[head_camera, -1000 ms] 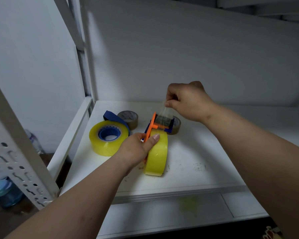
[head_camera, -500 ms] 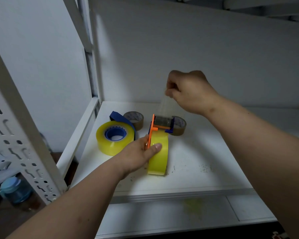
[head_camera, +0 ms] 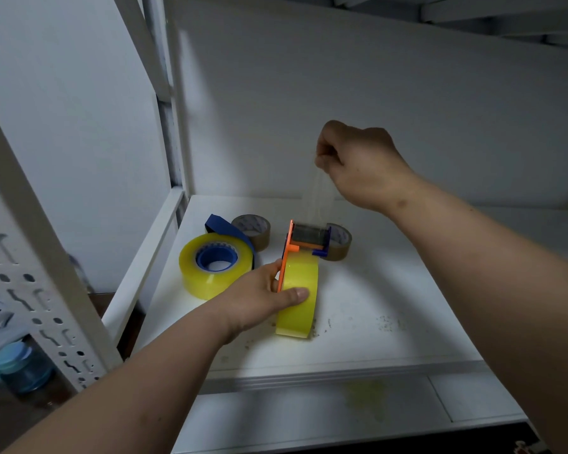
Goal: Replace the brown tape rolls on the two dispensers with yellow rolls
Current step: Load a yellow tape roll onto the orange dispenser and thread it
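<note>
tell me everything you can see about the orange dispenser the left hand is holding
The orange dispenser stands upright on edge on the white shelf, near its middle. It looks like plastic: a flat orange side plate, blue pieces at the far side and a dark roller or cutter section on top. A yellow roll is mounted in it. The left hand steadies it, thumb across the roll. The right hand pinches a thin clear strip of tape drawn up from the top. A brown roll lies just behind.

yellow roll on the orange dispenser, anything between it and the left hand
Nothing visible. The left hand already grips the yellow roll, thumb across its face beside the orange dispenser. The right hand pinches the tape strip above.
</note>
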A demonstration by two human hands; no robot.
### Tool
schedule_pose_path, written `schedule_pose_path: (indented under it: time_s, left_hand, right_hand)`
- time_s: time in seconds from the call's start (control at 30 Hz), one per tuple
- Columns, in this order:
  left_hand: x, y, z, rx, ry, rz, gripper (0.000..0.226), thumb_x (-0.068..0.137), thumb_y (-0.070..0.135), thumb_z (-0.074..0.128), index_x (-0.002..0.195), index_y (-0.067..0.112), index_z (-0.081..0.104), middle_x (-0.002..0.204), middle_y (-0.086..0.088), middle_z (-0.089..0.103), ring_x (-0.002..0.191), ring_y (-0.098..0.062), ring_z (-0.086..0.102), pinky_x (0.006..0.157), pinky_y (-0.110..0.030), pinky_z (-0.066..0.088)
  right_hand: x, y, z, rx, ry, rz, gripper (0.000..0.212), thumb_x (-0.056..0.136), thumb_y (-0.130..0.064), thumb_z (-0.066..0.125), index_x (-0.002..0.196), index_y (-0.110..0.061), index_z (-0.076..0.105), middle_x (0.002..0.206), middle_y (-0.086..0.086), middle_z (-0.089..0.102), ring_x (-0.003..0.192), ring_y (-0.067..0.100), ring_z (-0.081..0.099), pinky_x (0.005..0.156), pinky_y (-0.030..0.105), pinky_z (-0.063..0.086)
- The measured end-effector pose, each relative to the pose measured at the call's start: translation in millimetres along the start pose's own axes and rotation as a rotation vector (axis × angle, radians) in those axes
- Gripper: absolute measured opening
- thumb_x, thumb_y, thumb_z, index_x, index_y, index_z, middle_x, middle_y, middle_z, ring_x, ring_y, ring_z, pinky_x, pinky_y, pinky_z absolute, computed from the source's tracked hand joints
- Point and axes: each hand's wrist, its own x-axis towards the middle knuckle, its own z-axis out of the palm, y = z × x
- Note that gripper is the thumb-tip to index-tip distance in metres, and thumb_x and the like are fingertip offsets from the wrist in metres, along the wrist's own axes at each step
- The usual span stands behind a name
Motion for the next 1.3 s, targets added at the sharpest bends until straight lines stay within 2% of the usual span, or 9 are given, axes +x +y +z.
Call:
schedule_pose_path:
  time_s: [0.13, 0.33, 0.43, 0.63, 0.87, 1.0, 1.17, 1.27, 1.3]
  left_hand:
    - [0, -1, -2, 0.001, 0.023, -0.04, 0.064, 0.078, 0.048, 0.072, 0.135, 0.031, 0.048, 0.092, 0.006, 0.076, 0.088, -0.006, 0.072, 0.071, -0.015, 0.05]
    - [-6, -9, -5, -0.015, -0.022, -0.111, 0.052, 0.073, 0.037, 0.081, 0.11, 0.006, 0.062, 0.087, -0.001, 0.069, 0.088, -0.022, 0.068, 0.094, -0.037, 0.049]
    - [-13, -13, -7, -0.143, -0.116, -0.099, 0.04, 0.08, 0.019, 0.076, 0.115, 0.003, 0.065, 0.113, -0.014, 0.072, 0.11, -0.033, 0.065, 0.104, -0.045, 0.046]
    - [-22, -25, -7, -0.212, -0.128, -0.062, 0.051, 0.075, 0.012, 0.076, 0.12, -0.005, 0.059, 0.124, -0.038, 0.056, 0.118, -0.049, 0.055, 0.108, -0.057, 0.037]
    - [-28, -35, -2, -0.287, -0.162, -0.027, 0.048, 0.076, 0.005, 0.076, 0.122, 0.004, 0.062, 0.121, -0.018, 0.069, 0.115, -0.036, 0.062, 0.103, -0.047, 0.046]
    - [-28, -35, 8, -0.276, -0.102, 0.014, 0.049, 0.073, 0.012, 0.078, 0.12, 0.011, 0.065, 0.119, -0.012, 0.071, 0.113, -0.031, 0.065, 0.102, -0.047, 0.047]
    - [-20, -29, 12, -0.193, -0.017, 0.079, 0.042, 0.068, 0.019, 0.082, 0.108, 0.024, 0.072, 0.109, -0.003, 0.076, 0.104, -0.023, 0.07, 0.098, -0.042, 0.051]
    - [-14, -29, 10, -0.178, 0.017, 0.077, 0.043, 0.065, 0.019, 0.083, 0.107, 0.026, 0.073, 0.107, 0.0, 0.076, 0.102, -0.02, 0.071, 0.097, -0.041, 0.052]
    - [-13, -31, 9, -0.173, 0.023, 0.071, 0.044, 0.064, 0.02, 0.083, 0.106, 0.027, 0.073, 0.107, 0.0, 0.076, 0.102, -0.02, 0.071, 0.098, -0.041, 0.051]
  right_hand:
    - [7, 5, 0, 0.067, -0.018, 0.09, 0.009, 0.091, -0.025, 0.051, 0.092, -0.017, 0.055, 0.09, -0.003, 0.063, 0.087, 0.022, 0.059, 0.081, 0.036, 0.046]
    - [4, 17, 16, 0.284, -0.104, 0.232, 0.006, 0.085, -0.027, 0.059, 0.082, -0.028, 0.054, 0.083, -0.005, 0.063, 0.08, 0.017, 0.059, 0.072, 0.03, 0.046]
    - [0, 18, 26, 0.395, -0.179, 0.282, 0.009, 0.085, -0.02, 0.061, 0.079, -0.024, 0.056, 0.076, -0.004, 0.063, 0.07, 0.013, 0.059, 0.062, 0.026, 0.044]
    - [-25, 21, 62, 0.586, -0.327, 0.402, 0.004, 0.085, -0.013, 0.065, 0.084, -0.016, 0.063, 0.077, 0.004, 0.063, 0.066, 0.013, 0.057, 0.05, 0.014, 0.045]
    - [-57, 17, 99, 0.721, -0.476, 0.439, 0.018, 0.082, -0.009, 0.068, 0.071, -0.022, 0.064, 0.072, -0.005, 0.061, 0.065, 0.006, 0.056, 0.062, 0.017, 0.045]
    - [-60, 20, 103, 0.813, -0.416, 0.503, 0.018, 0.082, -0.009, 0.069, 0.071, -0.022, 0.065, 0.073, -0.006, 0.063, 0.067, 0.005, 0.056, 0.055, 0.011, 0.044]
    - [-51, 25, 93, 0.875, -0.248, 0.626, 0.019, 0.09, -0.007, 0.056, 0.081, -0.021, 0.065, 0.081, 0.001, 0.064, 0.072, 0.012, 0.058, 0.063, 0.019, 0.046]
    - [-53, 29, 79, 0.978, -0.231, 0.648, 0.012, 0.08, -0.024, 0.066, 0.092, -0.023, 0.067, 0.098, 0.004, 0.067, 0.094, 0.02, 0.06, 0.077, 0.028, 0.044]
    - [-57, 29, 76, 0.986, -0.34, 0.616, 0.03, 0.072, -0.035, 0.07, 0.1, -0.026, 0.066, 0.11, 0.002, 0.065, 0.105, 0.019, 0.058, 0.083, 0.029, 0.043]
